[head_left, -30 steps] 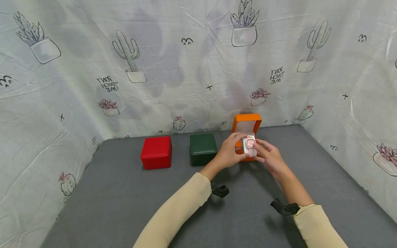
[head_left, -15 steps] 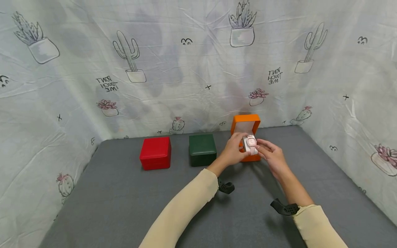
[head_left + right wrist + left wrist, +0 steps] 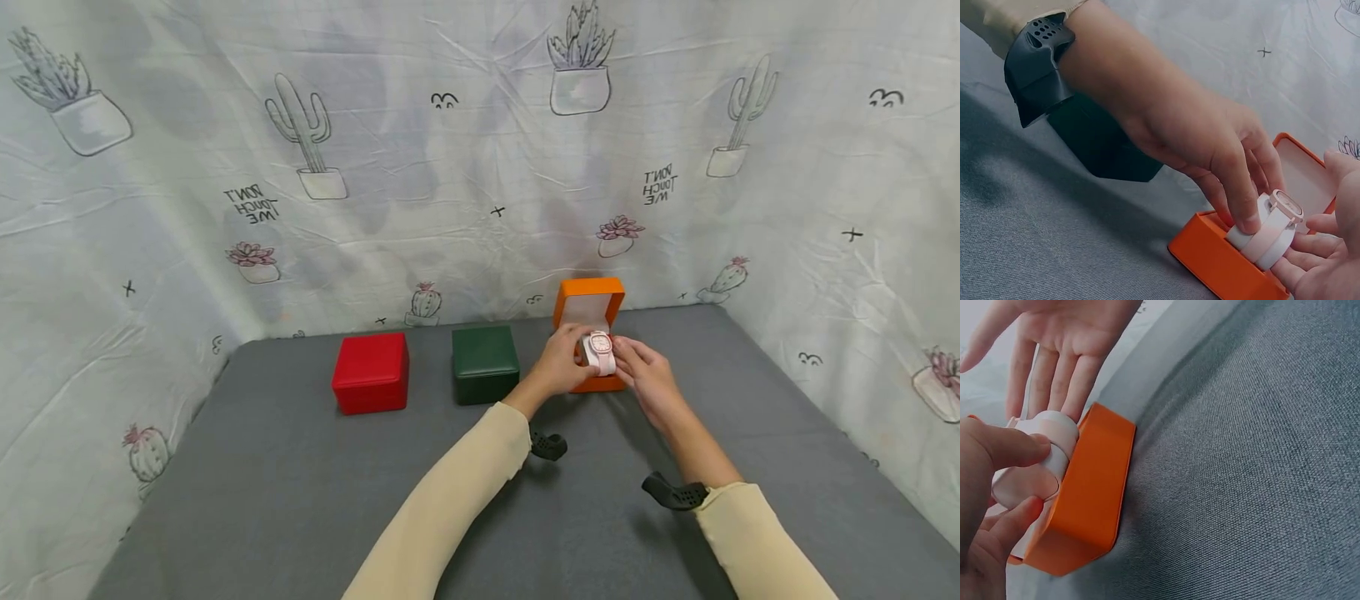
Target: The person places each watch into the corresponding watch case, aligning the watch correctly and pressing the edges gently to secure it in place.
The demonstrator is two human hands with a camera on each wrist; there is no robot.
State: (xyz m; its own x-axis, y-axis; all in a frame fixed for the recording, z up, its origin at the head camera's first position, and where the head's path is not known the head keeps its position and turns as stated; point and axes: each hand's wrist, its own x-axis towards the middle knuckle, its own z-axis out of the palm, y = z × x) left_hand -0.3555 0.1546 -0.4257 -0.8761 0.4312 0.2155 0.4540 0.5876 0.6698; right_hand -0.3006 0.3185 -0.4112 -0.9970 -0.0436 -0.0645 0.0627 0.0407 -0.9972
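Note:
A pink wristwatch (image 3: 600, 342) is wrapped round a white watch cushion (image 3: 1284, 245), which sits partly within the open orange watch box (image 3: 1092, 481) at the back right of the table. My left hand (image 3: 558, 360) pinches the cushion between thumb and fingers, as the left wrist view shows. On the other side my right hand (image 3: 651, 382) reaches in with its fingers extended, their tips at the cushion and the box's edge. In the right wrist view the left fingers (image 3: 1244, 200) hide part of the cushion's near end.
A green box (image 3: 486, 363) with its lid down stands left of the orange one. Farther left is a closed red box (image 3: 371, 372). Behind the grey-covered table (image 3: 315, 508) hangs a white printed cloth (image 3: 420, 167), which also runs along both sides.
The watch and cushion have tipped back and settled lower into the orange box. The right hand's fingers have eased off the watch face to the cushion's side.

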